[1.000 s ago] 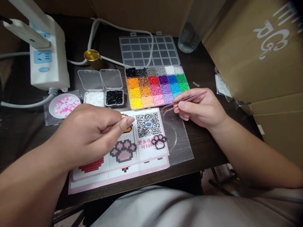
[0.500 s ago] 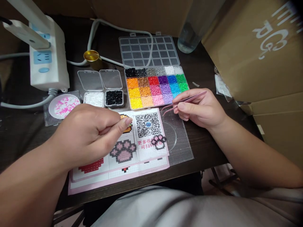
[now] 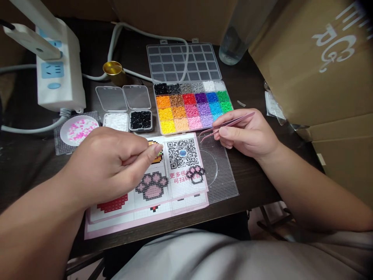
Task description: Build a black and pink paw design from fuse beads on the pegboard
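Observation:
My right hand point(image 3: 247, 132) is closed around pink tweezers point(image 3: 237, 119), whose bent tips stand apart over the right edge of the pattern sheets. My left hand point(image 3: 113, 159) is raised above the sheets, thumb pressed to curled fingers; whatever it may pinch is hidden. Beneath it lie the printed pattern sheets point(image 3: 145, 216), with a pixel paw print point(image 3: 152, 186) and a QR code point(image 3: 183, 153). A clear pegboard point(image 3: 223, 171) lies partly over them, carrying a small bead paw point(image 3: 195, 175) with a black outline and pink toes.
Behind the sheets stands an open bead box point(image 3: 189, 99) with many colours. To its left are small boxes of white beads point(image 3: 115, 122) and black beads point(image 3: 140, 120), a dish point(image 3: 65, 134) of pink and white beads, a gold cup point(image 3: 114, 72) and a power strip point(image 3: 60, 85).
Almost nothing differs. Both hands and the tweezers hold the same pose, and the view has shifted only very slightly.

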`<state>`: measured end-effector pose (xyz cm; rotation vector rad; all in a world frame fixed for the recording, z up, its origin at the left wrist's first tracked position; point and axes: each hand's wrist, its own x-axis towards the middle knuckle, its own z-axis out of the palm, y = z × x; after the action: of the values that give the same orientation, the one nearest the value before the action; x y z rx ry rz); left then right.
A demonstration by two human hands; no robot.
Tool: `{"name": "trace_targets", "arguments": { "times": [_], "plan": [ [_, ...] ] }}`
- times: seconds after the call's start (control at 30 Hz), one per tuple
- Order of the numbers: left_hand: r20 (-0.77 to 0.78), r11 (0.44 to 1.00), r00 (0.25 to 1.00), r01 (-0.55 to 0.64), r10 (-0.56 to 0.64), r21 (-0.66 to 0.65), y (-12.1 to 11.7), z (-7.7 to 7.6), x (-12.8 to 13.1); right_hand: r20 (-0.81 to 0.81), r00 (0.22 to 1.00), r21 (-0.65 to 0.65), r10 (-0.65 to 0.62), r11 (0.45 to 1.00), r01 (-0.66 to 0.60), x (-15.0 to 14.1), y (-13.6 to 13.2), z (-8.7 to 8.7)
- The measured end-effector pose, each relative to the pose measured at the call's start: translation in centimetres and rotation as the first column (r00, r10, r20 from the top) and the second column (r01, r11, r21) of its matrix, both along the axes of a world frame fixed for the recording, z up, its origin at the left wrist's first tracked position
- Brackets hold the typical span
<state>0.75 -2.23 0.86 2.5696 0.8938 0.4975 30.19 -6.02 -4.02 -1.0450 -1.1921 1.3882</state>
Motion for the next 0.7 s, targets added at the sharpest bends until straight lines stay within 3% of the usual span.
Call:
{"name": "trace_targets", "arguments": {
  "times": [0.27, 0.7],
  "plan": [
    [0.027, 0.991, 0.998, 0.053, -0.057, 0.121, 0.66, -0.27, -0.05, -0.015, 1.0, -0.025, 0.001, 1.0, -0.001, -0.12, 0.02, 0.18],
    [0.024, 0.982, 1.0, -0.009, 0.005, 0.191, 0.22, -0.81, -0.19, 0.048, 0.999, -0.064, -0.01, 0.998, 0.013, -0.26, -0.42, 0.89]
  ]
}}
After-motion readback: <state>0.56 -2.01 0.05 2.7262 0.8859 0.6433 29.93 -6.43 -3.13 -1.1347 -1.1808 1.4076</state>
